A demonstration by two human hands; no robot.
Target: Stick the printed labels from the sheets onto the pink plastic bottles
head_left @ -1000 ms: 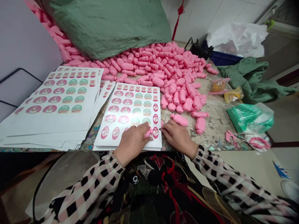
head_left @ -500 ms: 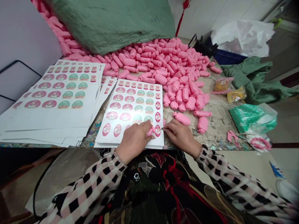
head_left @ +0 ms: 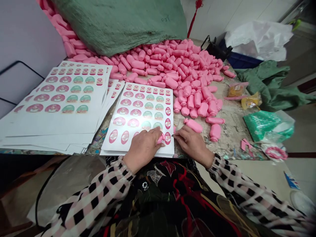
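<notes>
My left hand (head_left: 144, 148) rests on a sheet of stickers (head_left: 138, 110), its thumb and fingers closed round a small pink bottle (head_left: 161, 139) that is mostly hidden. Just right of that bottle is an oval red-and-white sticker (head_left: 168, 138) in the sheet's right column. My right hand (head_left: 191, 143) lies at the sheet's right edge, fingers pinched on a thin pointed tool (head_left: 173, 136). Only its dark tip shows, at the oval sticker's edge; the kind of tool is unclear. A loose pink bottle (head_left: 193, 125) lies just beyond my right fingers.
Many pink bottles (head_left: 182, 70) are heaped at the back, partly under a green woven sack (head_left: 120, 26). More sticker sheets (head_left: 49, 125) are stacked on the left. On the right lie a green packet (head_left: 268, 125), small yellow packets (head_left: 251, 100) and a green cloth (head_left: 269, 82).
The whole view has shifted slightly. Both hands keep nearly the same place and grip, with the tool's tip still at the oval sticker's edge.
</notes>
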